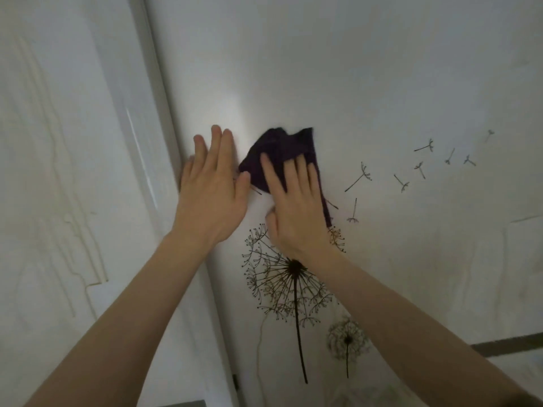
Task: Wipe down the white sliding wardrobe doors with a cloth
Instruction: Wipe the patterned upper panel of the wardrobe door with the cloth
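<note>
Fingers of right hand: straight, pressed flat on the dark purple cloth; nothing is clenched. Fingers of left hand: extended, laid bare on the right door beside its edge. Cloth: held to the panel just above the dandelion decal. Progress: judged mid-wipe; faint marks, possibly grime, are seen far right; left door probably left to do.

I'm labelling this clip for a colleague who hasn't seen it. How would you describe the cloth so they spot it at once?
Start at the white wardrobe door printed with black dandelions. Just above the biggest flower head, the right hand presses a crumpled cloth against the door. It is the only dark purple patch there; the left hand beside it is bare.
</note>
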